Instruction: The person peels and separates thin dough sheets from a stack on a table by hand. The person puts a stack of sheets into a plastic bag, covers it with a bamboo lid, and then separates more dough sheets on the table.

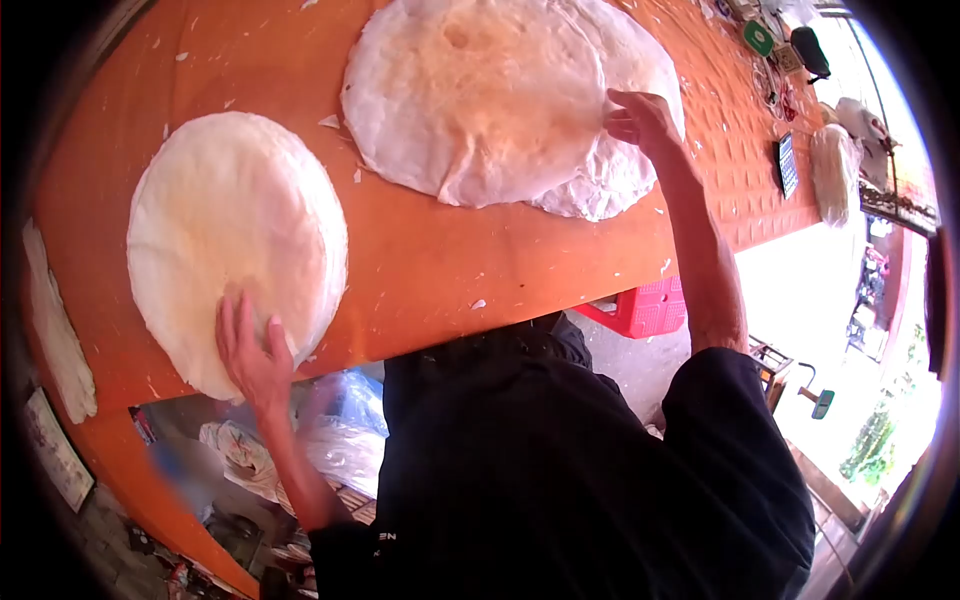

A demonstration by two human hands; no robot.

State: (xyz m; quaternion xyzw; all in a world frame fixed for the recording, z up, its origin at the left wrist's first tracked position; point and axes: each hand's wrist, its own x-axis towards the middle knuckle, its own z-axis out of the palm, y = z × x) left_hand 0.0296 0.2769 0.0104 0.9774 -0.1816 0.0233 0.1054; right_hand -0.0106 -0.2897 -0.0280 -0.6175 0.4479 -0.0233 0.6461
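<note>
over the round stack, the left hand lies with fingers spread.

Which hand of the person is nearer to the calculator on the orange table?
The right hand. It is at the wrinkled flatbreads, on the side toward the calculator. The left hand is farther away, on the smoother round stack.
</note>
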